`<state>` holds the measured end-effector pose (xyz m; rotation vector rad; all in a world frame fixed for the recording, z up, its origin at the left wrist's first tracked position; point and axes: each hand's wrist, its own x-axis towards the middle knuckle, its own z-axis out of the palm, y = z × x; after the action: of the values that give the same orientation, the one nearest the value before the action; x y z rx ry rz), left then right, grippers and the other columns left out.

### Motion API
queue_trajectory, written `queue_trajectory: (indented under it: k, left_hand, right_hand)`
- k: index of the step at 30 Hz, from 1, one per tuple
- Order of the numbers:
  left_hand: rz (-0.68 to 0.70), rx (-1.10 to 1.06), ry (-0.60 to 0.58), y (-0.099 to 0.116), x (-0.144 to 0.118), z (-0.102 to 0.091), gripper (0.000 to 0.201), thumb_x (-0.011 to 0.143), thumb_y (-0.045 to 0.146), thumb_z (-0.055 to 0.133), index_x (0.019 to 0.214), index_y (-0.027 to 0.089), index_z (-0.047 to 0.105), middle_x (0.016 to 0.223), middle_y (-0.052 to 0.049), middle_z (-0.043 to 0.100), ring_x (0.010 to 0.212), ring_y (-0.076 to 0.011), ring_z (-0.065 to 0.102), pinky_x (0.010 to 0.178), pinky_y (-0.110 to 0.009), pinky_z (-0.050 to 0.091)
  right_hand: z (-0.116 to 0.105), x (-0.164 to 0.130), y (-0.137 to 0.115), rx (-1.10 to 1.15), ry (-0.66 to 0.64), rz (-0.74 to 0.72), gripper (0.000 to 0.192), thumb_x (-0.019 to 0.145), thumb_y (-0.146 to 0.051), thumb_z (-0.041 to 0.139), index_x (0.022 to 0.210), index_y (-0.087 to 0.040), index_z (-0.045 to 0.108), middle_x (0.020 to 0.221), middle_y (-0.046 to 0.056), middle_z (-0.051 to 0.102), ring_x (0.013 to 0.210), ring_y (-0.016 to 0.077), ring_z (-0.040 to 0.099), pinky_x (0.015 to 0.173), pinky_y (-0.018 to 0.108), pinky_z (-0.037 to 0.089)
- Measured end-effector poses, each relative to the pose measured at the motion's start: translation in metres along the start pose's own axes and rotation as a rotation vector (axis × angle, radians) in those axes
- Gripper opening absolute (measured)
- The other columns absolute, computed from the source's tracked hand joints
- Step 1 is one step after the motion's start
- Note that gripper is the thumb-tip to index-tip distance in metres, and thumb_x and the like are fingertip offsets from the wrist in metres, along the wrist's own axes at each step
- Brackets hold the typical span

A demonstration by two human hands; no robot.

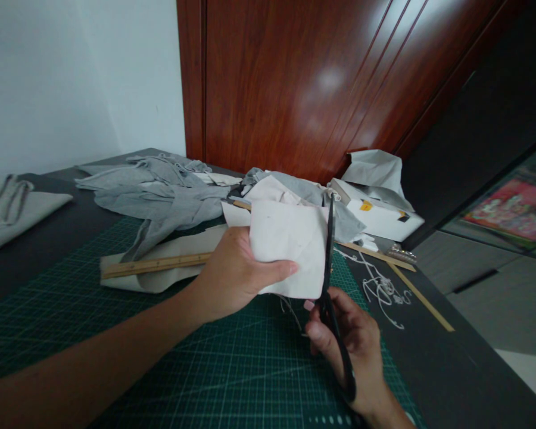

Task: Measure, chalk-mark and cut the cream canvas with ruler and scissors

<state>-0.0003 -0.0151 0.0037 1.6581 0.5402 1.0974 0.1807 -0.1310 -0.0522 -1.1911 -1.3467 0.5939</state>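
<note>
A folded piece of white cloth (290,238) is pinched in my left hand (236,274), the thumb lying across its front. My right hand (351,345) grips a pair of black-handled scissors (329,256), blades pointing up and away from me. The blades run along the right edge of the cloth; whether they are cutting into it I cannot tell. A small pinkish scrap (309,305) shows beside the right fingertips. Both hands are above a green cutting mat (232,363).
Wooden rulers lie left (156,265) and right (422,298). Grey fabric (161,185) is heaped at the back left, folded cloth (9,208) at far left. A white box (379,208) stands back right, near tangled white cords (382,289). A dark cabinet borders the right.
</note>
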Motion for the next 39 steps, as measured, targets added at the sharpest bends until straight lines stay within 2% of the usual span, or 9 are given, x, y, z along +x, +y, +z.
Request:
queue_trajectory:
  k: [9,14,21,29,39]
  left_hand:
    - [-0.005,-0.007,0.004,0.0003,-0.0001,0.0005,0.031,0.077,0.022,0.085,0.107,0.020,0.080,0.099,0.000,0.084,0.086,-0.0205,0.078,0.076,-0.029,0.064]
    - [-0.012,-0.002,-0.005,0.0022,-0.0006,0.0008,0.029,0.079,0.024,0.084,0.108,0.020,0.081,0.102,-0.001,0.085,0.089,-0.0216,0.079,0.077,-0.030,0.064]
    - [-0.024,-0.006,-0.008,-0.0004,-0.0003,-0.0004,0.032,0.079,0.026,0.085,0.110,0.018,0.080,0.104,-0.003,0.085,0.092,-0.0239,0.080,0.080,-0.033,0.066]
    - [-0.012,-0.039,-0.039,-0.0016,0.0001,-0.0010,0.029,0.080,0.024,0.086,0.109,0.020,0.081,0.103,-0.001,0.085,0.091,-0.0222,0.080,0.078,-0.030,0.065]
    - [-0.078,-0.089,-0.037,-0.0006,-0.0018,0.0019,0.028,0.078,0.024,0.086,0.105,0.021,0.081,0.098,0.000,0.085,0.086,-0.0216,0.080,0.076,-0.030,0.065]
  right_hand:
    - [-0.0035,-0.0004,-0.0020,-0.106,-0.005,-0.036,0.021,0.086,-0.038,0.086,0.095,-0.024,0.073,0.063,-0.007,0.062,0.045,0.0104,0.055,0.044,0.021,0.044]
    - [-0.0037,-0.0010,-0.0017,-0.088,-0.008,-0.030,0.019,0.086,-0.036,0.085,0.095,-0.024,0.074,0.062,-0.006,0.062,0.046,0.0107,0.055,0.045,0.022,0.042]
    - [-0.0016,-0.0001,0.0037,0.017,-0.026,0.002,0.032,0.083,-0.045,0.088,0.101,-0.023,0.073,0.065,-0.006,0.059,0.050,0.0113,0.053,0.046,0.021,0.042]
    - [-0.0024,-0.0005,0.0069,0.039,-0.023,0.016,0.035,0.083,-0.048,0.089,0.102,-0.022,0.074,0.067,-0.005,0.059,0.052,0.0114,0.052,0.048,0.021,0.042]
    - [-0.0005,0.0016,0.0006,0.035,-0.010,0.002,0.036,0.082,-0.050,0.088,0.099,-0.022,0.074,0.065,-0.005,0.058,0.051,0.0116,0.052,0.046,0.022,0.043]
